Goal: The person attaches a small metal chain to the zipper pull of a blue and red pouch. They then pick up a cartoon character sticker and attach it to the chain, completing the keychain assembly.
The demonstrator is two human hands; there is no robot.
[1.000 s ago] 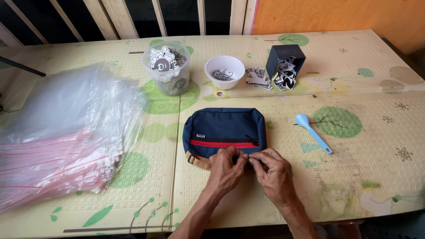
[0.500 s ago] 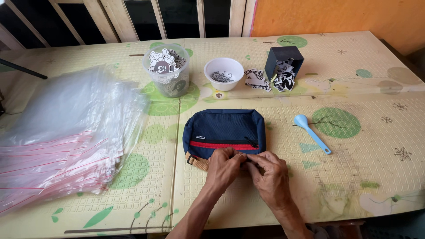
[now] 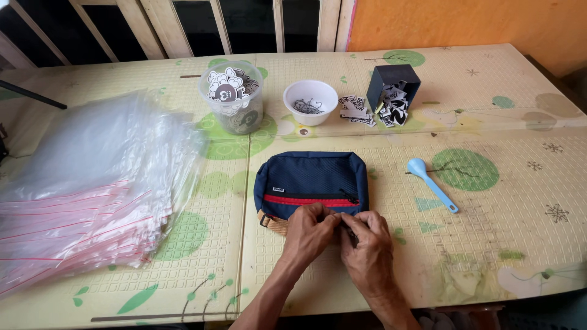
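A navy blue pouch (image 3: pixel 309 177) with a red zipper stripe and a tan strap lies flat on the patterned mat at the table's middle. My left hand (image 3: pixel 310 233) and my right hand (image 3: pixel 367 249) meet at its near edge, fingers pinched together on something small at the pouch's bottom rim. What the fingertips hold is hidden between them.
A pile of clear zip bags with red seals (image 3: pixel 85 189) covers the left. At the back stand a clear tub of stickers (image 3: pixel 232 98), a white bowl of small metal parts (image 3: pixel 310 101), loose tags (image 3: pixel 358 110) and a dark box of tags (image 3: pixel 394 91). A light blue spoon (image 3: pixel 431 183) lies to the right.
Both hands stay pinched at the pouch's near edge, with only slight finger shifts. The pouch has not moved.
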